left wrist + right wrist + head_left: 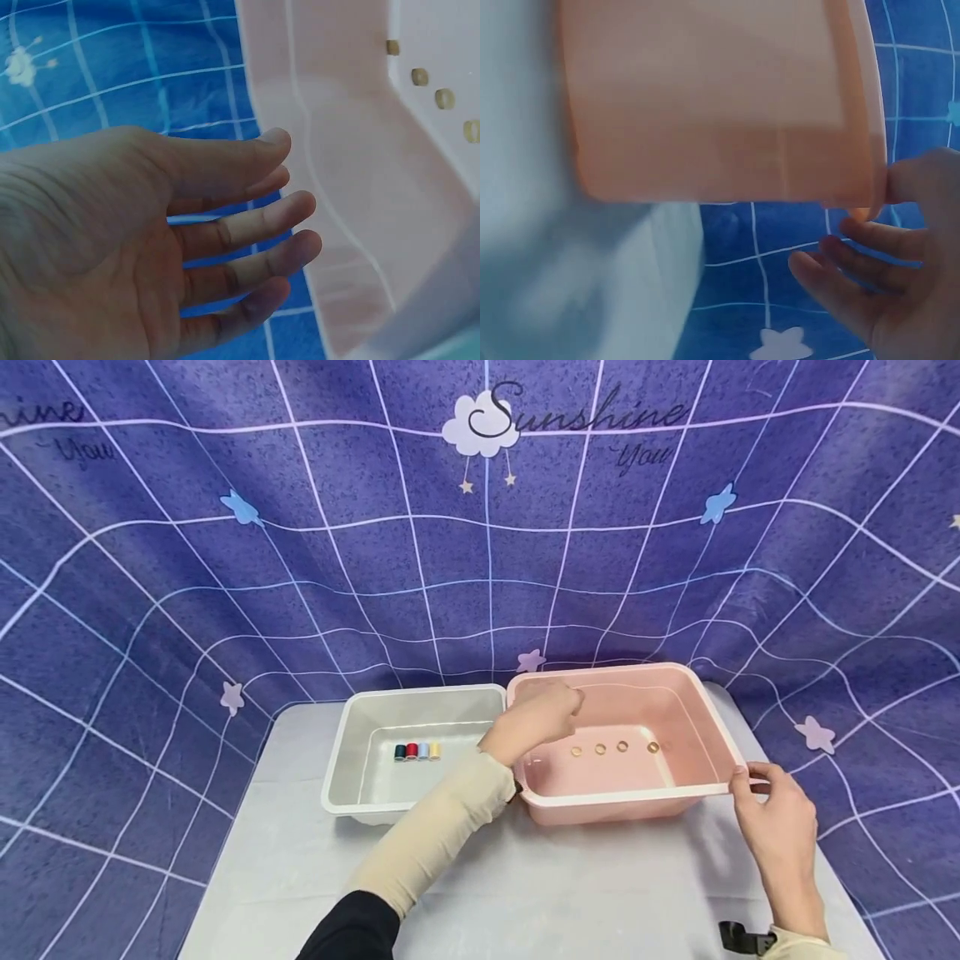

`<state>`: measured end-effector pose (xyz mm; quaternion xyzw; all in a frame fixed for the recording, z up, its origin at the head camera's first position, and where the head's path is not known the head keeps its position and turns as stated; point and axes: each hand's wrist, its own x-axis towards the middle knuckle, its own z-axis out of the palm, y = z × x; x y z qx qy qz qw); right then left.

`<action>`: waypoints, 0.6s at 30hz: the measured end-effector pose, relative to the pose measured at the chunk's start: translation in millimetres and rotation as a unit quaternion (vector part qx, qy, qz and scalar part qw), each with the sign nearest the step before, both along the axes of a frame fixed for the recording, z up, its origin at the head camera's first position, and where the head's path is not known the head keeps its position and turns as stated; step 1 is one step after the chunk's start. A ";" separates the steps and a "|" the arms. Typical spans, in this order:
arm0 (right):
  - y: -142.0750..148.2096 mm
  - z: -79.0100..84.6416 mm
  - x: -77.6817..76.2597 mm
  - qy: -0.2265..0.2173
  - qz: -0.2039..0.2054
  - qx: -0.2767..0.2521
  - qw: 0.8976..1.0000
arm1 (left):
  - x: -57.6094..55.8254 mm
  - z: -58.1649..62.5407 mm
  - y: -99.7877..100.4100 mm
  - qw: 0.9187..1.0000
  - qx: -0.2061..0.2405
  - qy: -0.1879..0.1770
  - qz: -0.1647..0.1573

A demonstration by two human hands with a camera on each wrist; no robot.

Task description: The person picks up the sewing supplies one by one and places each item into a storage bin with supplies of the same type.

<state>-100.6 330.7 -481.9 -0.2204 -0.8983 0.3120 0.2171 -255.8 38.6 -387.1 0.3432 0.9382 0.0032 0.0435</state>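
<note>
A pink plastic basin [540, 810] stands on the right of the table, with several small gold rings [600, 748] in a loose row on its floor. My left hand [538, 717] is above the left part of this basin. Its fingers are loosely bent and hold nothing, as the left wrist view shows. At the basin's near right corner, my right hand [778, 814] pinches the rim [877, 135] between thumb and fingers. Left of it, a pale grey basin [352, 768] contains several thread spools [412, 751] side by side: dark, red, light blue and yellow.
The two basins stand side by side, rims close, on a white-covered table [300, 860]. Behind and beside the table hangs a blue-purple gridded cloth [360, 552]. My left forearm [442, 827] crosses the grey basin's near right corner.
</note>
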 end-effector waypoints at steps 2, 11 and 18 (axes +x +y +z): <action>-0.7 3.2 -0.1 0.006 0.008 0.024 1.000 | 6.8 4.0 -11.2 1.000 0.011 0.009 -0.001; -2.8 16.8 0.5 0.065 0.056 0.117 0.989 | 40.1 9.9 -70.7 0.996 0.083 0.013 0.013; -5.3 28.1 6.2 0.112 0.157 0.174 0.966 | 64.1 -0.5 -117.5 0.990 0.136 0.040 0.011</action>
